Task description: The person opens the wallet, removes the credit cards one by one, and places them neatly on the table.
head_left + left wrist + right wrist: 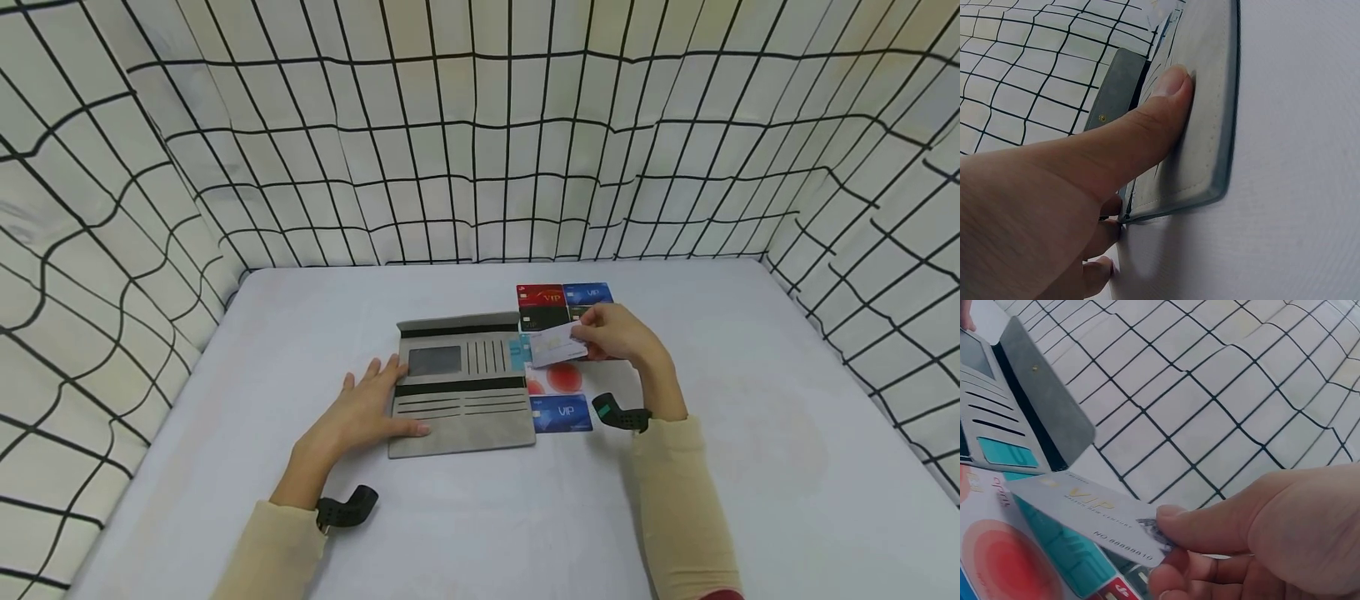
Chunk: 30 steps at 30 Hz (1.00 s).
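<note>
A grey card wallet (461, 442) lies unfolded on the white table, its slots and a window panel facing up. My left hand (358, 415) rests at its left edge, fingers spread; in the left wrist view the thumb (1169, 94) presses on the lower panel. My right hand (618, 335) pinches a white VIP card (1094, 509) between thumb and fingers by its right end. That card is tilted beside the wallet's right edge, above other cards. A teal card (1007, 453) sits in one of the wallet's slots, and another teal card (1069, 550) lies partly under the white one.
Right of the wallet lie a red VIP card (540, 294), a blue VIP card (588, 293), a black card (543, 318), a white card with red circles (562, 379) and a lower blue VIP card (561, 413). Black netting (506, 158) surrounds the table's back and sides.
</note>
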Motion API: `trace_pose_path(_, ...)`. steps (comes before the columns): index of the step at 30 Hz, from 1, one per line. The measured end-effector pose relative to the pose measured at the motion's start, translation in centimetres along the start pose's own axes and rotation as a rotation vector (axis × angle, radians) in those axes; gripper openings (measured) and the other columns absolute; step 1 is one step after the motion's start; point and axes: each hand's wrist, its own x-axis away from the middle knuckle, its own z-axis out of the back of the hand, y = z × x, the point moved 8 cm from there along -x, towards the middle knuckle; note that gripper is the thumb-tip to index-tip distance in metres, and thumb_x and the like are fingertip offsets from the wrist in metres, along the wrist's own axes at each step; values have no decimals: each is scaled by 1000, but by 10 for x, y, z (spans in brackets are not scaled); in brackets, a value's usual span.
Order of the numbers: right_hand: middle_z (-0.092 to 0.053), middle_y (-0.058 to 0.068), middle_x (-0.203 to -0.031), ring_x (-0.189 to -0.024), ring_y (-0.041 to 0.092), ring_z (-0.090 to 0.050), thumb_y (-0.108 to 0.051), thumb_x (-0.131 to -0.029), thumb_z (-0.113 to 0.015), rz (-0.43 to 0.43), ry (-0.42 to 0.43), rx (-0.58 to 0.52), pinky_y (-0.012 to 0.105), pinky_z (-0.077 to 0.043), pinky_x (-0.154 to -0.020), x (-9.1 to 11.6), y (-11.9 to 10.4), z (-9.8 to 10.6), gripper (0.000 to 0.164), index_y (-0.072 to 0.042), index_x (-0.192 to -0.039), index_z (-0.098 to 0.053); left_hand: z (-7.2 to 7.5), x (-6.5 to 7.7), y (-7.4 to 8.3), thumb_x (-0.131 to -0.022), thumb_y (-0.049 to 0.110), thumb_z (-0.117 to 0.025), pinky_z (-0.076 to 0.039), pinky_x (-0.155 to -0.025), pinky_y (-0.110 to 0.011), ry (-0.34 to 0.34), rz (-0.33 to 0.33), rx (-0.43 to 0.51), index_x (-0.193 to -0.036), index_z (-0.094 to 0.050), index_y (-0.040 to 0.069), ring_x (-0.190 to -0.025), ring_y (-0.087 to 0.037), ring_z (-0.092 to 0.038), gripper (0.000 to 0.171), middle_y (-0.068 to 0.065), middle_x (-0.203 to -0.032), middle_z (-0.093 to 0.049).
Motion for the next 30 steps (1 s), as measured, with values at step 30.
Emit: trace_pose_path(30,-58,5,-74,-61,14,-60,-16,-98,-65,-112,-94,0,24,-58,-64,28,61,46,27,3,-114,-55,-1,-1,0,-76,57,-81,-1,-120,-71,0,-3,-17,-155,-33,1,-154,-47,-9,108,-24,-166,-18)
